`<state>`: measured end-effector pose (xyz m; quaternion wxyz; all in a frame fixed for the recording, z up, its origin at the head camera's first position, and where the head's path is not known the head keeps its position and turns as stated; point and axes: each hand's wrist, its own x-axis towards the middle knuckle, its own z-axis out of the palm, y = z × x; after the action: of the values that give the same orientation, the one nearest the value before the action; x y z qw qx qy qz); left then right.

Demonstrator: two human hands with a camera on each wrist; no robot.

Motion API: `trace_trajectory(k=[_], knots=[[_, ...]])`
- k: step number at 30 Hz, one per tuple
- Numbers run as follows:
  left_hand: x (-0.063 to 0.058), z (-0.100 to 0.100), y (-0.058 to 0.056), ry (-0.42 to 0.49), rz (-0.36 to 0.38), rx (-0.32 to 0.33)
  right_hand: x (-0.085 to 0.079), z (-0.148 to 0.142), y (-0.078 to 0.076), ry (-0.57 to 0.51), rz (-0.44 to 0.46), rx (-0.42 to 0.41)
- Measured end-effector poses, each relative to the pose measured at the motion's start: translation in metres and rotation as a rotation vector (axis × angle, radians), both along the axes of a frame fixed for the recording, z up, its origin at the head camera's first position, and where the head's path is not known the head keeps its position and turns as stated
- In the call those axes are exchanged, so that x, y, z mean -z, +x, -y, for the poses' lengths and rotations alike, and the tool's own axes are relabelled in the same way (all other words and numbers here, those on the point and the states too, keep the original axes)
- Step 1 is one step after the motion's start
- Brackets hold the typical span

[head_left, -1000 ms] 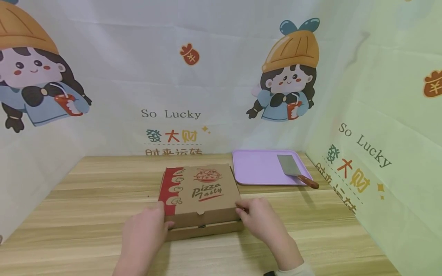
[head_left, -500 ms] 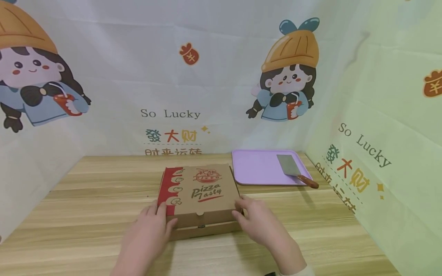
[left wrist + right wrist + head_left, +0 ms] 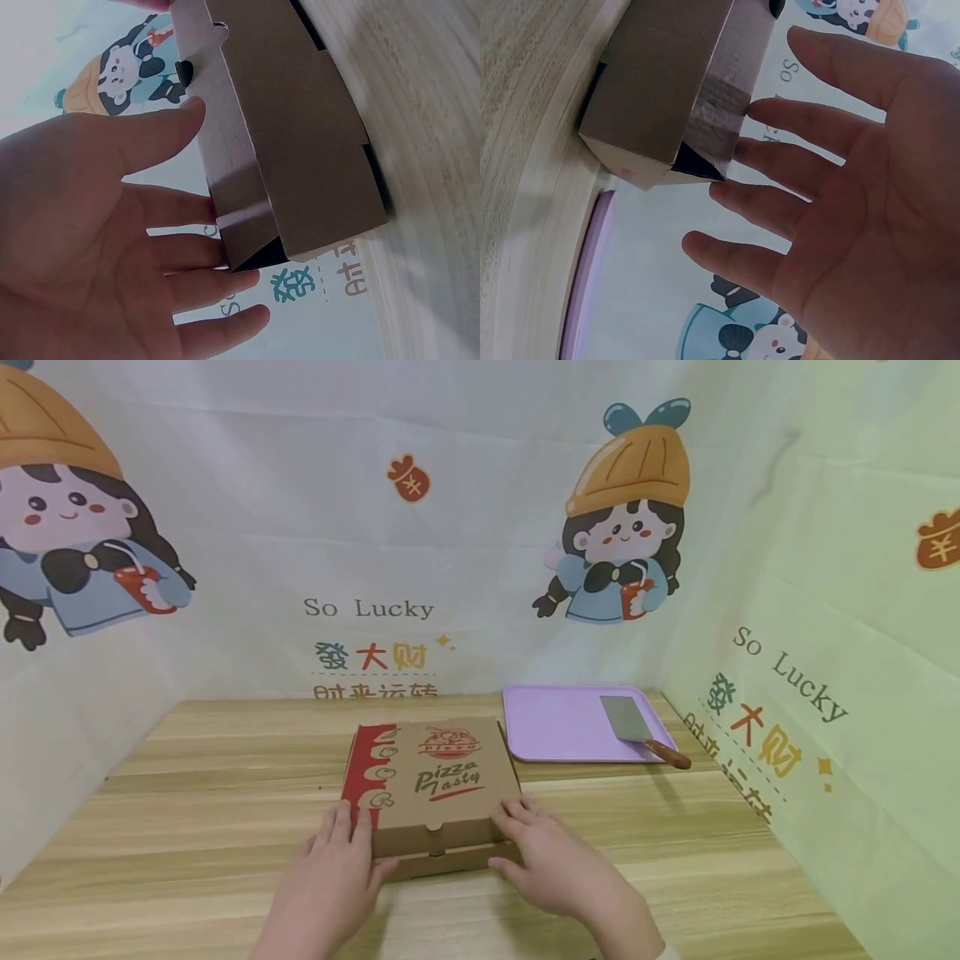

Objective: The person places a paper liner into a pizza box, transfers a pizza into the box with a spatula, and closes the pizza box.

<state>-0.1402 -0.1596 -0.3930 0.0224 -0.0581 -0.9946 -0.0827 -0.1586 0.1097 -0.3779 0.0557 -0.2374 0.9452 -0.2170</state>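
A brown cardboard pizza box (image 3: 450, 777) with a red printed strip lies on the wooden table, its front facing me. Its lid sits slightly raised at the front, with a dark gap at the corners. At the front left corner my left hand (image 3: 330, 868) is spread, fingertips at the lid's edge, thumb apart from the front. My right hand (image 3: 558, 864) mirrors it at the front right corner, fingers on the lid's edge. In the left wrist view the left hand (image 3: 112, 240) has extended fingers; in the right wrist view the right hand (image 3: 847, 187) does too.
Behind the box to the right lies a purple tray (image 3: 558, 727). A spatula (image 3: 628, 720) with a wooden handle rests on it, handle sticking out over the front right rim. Printed cloth walls (image 3: 480, 552) enclose the wooden table (image 3: 187, 810) at the back and sides.
Both hands have loosened from the box's front corners, their fingers straightening onto the lid's edges. The right hand has shifted slightly left. The box has stayed nearly in place.
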Motion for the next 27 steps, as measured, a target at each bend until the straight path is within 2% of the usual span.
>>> trace_trajectory(k=[13, 27], knots=[[0.0029, -0.0012, 0.0019, 0.015, 0.054, -0.012, 0.0028, -0.0008, -0.0012, 0.016, 0.008, -0.021], [0.0054, -0.0005, 0.0032, 0.000, 0.054, -0.001, 0.0052, -0.0016, -0.0009, 0.009, 0.023, -0.034]])
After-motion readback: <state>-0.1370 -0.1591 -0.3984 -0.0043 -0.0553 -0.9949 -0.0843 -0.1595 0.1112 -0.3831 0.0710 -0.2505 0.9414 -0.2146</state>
